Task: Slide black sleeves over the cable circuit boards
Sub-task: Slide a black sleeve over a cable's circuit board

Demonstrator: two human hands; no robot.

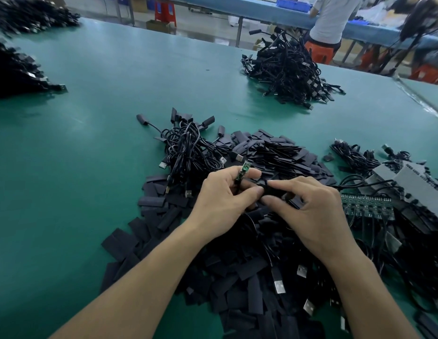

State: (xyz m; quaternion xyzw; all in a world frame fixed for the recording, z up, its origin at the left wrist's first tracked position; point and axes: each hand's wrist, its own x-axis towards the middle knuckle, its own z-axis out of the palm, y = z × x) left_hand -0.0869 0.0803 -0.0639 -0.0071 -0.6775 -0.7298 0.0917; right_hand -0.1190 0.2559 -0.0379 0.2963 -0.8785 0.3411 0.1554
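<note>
While my left hand (223,195) pinches the green circuit board (243,172) over the sleeve heap (237,265) by the table's (91,143) near edge, my right hand (318,209) pinches a black sleeve (274,190); I'd squeeze its mouth open and line it with the board's tip.

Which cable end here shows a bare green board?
The circuit board pinched in the left hand; cable ends in the pile behind are black-covered.

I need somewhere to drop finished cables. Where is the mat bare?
Bare green mat lies left of the sleeve pile, and between the near cable bundle and the far cable heap. Right of the right hand it is crowded with cables and boards.
</note>
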